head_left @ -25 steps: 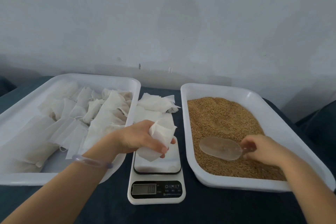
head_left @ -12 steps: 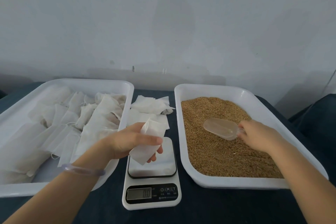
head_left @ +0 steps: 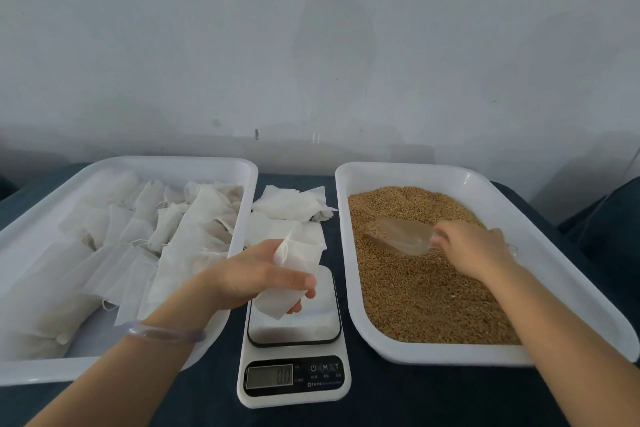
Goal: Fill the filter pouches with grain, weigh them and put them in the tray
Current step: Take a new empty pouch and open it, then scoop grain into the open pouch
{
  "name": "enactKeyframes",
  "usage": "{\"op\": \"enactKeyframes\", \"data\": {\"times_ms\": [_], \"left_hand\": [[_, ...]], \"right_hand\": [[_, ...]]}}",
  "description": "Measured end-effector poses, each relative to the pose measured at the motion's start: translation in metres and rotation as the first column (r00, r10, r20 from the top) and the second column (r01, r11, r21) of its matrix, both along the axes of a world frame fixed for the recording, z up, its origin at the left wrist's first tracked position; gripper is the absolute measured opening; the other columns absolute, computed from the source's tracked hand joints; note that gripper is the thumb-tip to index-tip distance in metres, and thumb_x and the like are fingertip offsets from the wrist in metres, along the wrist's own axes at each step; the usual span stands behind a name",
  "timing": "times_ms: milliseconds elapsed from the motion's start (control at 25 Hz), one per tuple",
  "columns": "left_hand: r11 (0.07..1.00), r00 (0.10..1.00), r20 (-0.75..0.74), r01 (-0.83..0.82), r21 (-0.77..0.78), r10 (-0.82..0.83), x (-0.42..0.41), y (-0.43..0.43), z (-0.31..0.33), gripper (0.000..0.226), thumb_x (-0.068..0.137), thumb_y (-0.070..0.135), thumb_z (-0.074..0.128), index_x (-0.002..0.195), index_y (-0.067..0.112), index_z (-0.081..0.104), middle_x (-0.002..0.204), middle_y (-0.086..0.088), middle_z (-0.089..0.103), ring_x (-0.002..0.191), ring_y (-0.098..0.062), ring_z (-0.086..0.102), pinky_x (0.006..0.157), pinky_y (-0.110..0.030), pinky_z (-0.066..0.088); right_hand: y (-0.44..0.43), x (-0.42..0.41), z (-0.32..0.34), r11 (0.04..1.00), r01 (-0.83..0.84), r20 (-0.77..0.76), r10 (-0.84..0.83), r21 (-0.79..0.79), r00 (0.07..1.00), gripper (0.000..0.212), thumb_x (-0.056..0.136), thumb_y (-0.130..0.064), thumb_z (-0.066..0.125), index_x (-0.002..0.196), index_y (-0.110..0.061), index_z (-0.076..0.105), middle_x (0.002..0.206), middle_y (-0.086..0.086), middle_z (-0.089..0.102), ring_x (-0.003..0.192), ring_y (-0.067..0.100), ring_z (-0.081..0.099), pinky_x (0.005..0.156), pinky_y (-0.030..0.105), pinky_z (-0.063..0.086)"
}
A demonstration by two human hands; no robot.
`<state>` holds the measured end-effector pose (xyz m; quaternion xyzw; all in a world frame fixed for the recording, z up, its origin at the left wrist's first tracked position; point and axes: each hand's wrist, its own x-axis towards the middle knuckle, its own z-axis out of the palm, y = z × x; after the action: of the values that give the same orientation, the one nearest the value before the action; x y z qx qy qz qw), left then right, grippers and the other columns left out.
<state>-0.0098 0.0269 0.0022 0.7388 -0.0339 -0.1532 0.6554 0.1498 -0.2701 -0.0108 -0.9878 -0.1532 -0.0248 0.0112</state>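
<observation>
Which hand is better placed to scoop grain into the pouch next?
Right. The right hand grips the clear scoop, which is dug into the grain. The left hand is occupied, holding the filter pouch over the scale.

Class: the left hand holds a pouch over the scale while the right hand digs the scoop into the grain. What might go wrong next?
First, the left hand grips the pouch round its middle, so its mouth may be narrow and grain from the scoop in the right hand could spill. Second, the pouch hangs above the scale, so stray grains might land on its plate and skew the weight.
</observation>
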Motion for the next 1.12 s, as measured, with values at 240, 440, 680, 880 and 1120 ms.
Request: {"op": "enactKeyframes", "data": {"times_ms": [240,440,680,880,1120], "left_hand": [[0.998,0.998,0.048,-0.037,0.042,0.035,-0.003,-0.005,0.008,0.041,0.056,0.032,0.079,0.088,0.013,0.06,0.08,-0.005,0.068,0.061,-0.016,0.063,0.053,-0.025,0.049],[0.913,0.926,0.317,-0.297,0.279,0.205,0.016,-0.036,0.018,0.037,0.064,0.035,0.084,0.086,0.032,0.054,0.08,0.013,0.06,0.068,0.004,0.057,0.056,-0.009,0.046],[0.855,0.911,0.381,-0.319,0.409,0.158,0.037,-0.069,0.009,0.042,0.067,0.043,0.08,0.095,0.034,0.049,0.09,0.011,0.057,0.078,-0.006,0.057,0.058,-0.019,0.043],[0.832,0.902,0.417,-0.315,0.457,0.113,0.042,-0.091,0.01,0.041,0.067,0.043,0.079,0.09,0.039,0.045,0.085,0.017,0.054,0.075,0.001,0.054,0.057,-0.017,0.04],[0.801,0.871,0.472,-0.378,0.464,0.137,0.043,-0.111,-0.001,0.044,0.07,0.044,0.077,0.097,0.031,0.044,0.086,0.017,0.054,0.081,-0.006,0.057,0.066,-0.027,0.052]], "right_hand": [[-0.027,-0.022,0.011,0.942,-0.036,-0.13,0.084,0.333,0.988,0.03,0.096,-0.035,0.044,0.123,-0.03,0.055,0.104,-0.017,0.061,0.094,0.011,0.059,0.094,0.04,0.045],[-0.041,-0.048,0.044,0.876,-0.116,-0.142,0.204,0.469,0.969,0.031,0.092,-0.028,0.05,0.122,-0.034,0.052,0.117,-0.016,0.059,0.103,0.004,0.056,0.092,0.029,0.045],[-0.061,-0.07,0.097,0.847,-0.252,-0.07,0.32,0.468,0.945,0.024,0.089,-0.029,0.054,0.105,-0.048,0.055,0.107,-0.028,0.06,0.101,-0.012,0.054,0.086,0.021,0.041],[-0.06,-0.077,0.115,0.901,-0.3,-0.065,0.335,0.315,0.94,0.02,0.088,-0.04,0.05,0.101,-0.055,0.051,0.103,-0.03,0.06,0.104,0.008,0.059,0.102,0.035,0.037],[-0.049,-0.068,0.131,0.948,-0.318,0.062,0.317,0.015,0.946,0.018,0.091,-0.045,0.047,0.105,-0.054,0.053,0.095,-0.035,0.052,0.108,-0.004,0.046,0.114,0.037,-0.002]]}}
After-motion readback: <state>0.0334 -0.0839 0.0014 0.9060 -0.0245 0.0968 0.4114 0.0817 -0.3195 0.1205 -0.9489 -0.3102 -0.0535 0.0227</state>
